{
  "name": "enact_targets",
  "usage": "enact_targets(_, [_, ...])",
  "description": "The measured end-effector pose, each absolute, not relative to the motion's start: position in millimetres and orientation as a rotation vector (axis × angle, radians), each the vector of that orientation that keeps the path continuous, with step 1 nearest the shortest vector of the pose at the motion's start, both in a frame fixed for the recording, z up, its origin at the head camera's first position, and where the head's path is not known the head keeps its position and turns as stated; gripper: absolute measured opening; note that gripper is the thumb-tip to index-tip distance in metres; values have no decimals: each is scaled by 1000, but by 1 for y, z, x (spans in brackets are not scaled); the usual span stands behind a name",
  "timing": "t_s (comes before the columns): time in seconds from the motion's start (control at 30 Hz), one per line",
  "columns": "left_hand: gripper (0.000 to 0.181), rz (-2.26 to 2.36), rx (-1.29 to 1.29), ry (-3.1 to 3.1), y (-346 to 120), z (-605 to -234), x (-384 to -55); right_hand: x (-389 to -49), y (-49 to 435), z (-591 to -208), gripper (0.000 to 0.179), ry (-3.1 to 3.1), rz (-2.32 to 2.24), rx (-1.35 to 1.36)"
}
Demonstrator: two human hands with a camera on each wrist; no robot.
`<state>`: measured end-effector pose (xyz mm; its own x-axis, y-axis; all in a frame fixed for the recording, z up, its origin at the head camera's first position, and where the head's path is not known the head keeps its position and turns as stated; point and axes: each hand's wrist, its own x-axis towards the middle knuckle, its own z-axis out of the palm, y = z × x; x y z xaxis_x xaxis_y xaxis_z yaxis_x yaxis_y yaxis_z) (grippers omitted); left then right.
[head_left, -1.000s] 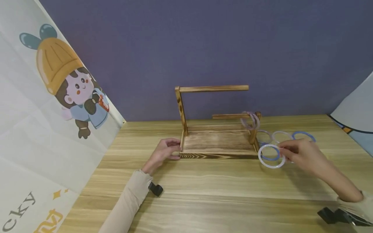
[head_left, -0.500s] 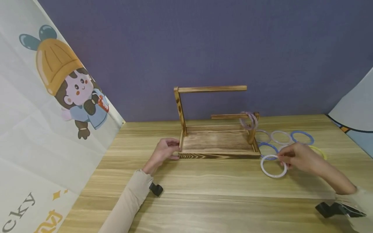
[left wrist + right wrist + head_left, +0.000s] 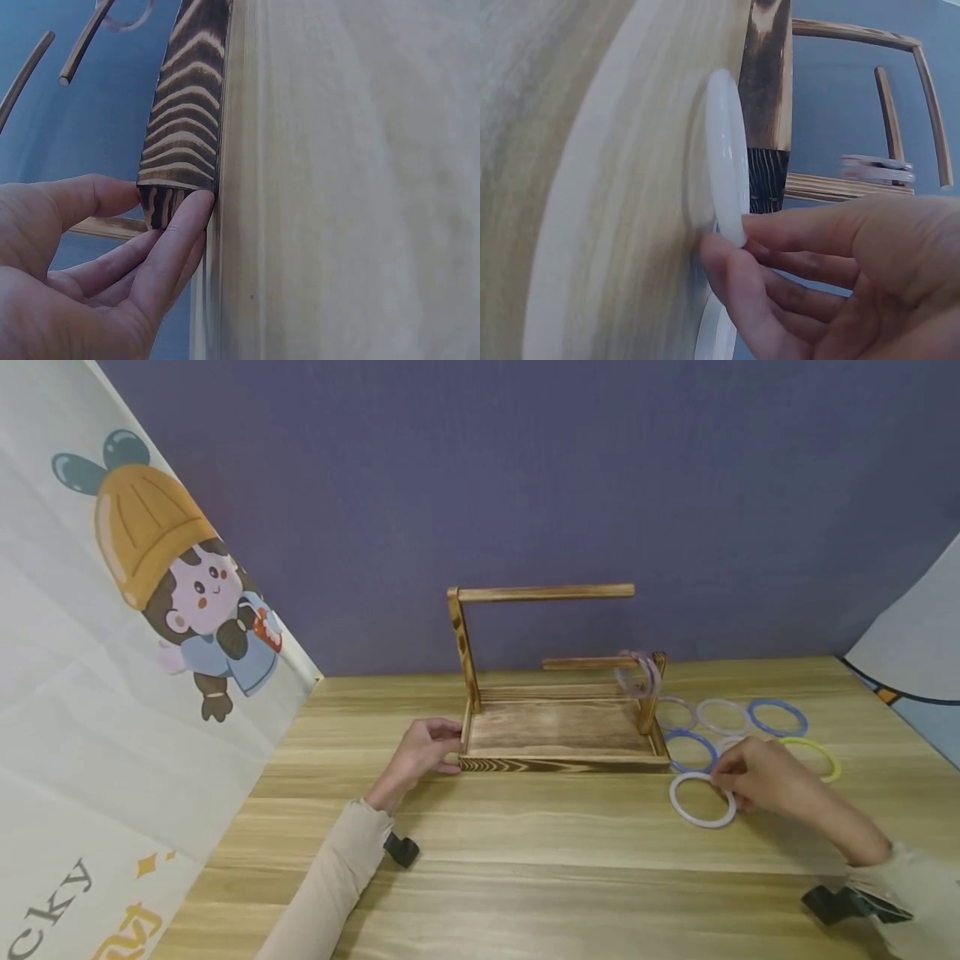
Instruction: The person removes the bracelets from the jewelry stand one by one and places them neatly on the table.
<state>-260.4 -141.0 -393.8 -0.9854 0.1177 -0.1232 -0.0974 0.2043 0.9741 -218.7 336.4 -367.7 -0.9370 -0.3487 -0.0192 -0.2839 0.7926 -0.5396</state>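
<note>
In the head view my left hand [image 3: 424,747] holds the front left corner of a wooden rack [image 3: 555,727]. The left wrist view shows thumb and fingers on either side of that corner, at the end of the striped front edge [image 3: 180,112]. My right hand [image 3: 772,778] pinches a white ring [image 3: 702,823] between thumb and fingertips, low over the table in front of the rack's right end. Seen from the right wrist, the white ring [image 3: 726,150] appears nearly edge-on. Pinkish-purple rings [image 3: 654,681] hang on the rack's lower bar [image 3: 581,664]; the upper bar [image 3: 547,593] carries none.
Right of the rack lie several rings, among them a blue ring [image 3: 777,732], a yellow ring [image 3: 834,766] and a second blue ring [image 3: 690,733]. My right hand partly covers another pale ring. A dark blue wall [image 3: 525,468] stands behind the wooden table [image 3: 525,852].
My right hand has lowered the white ring toward the table and slightly toward me, and the ring now lies flatter. The left hand stays at the rack's corner.
</note>
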Motion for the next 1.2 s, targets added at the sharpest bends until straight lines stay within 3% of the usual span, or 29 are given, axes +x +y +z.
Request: enact_targets(1.2, [34,1892,17,2282,-141,-394,-261,-219,330,-372,10,3093,-619,-489])
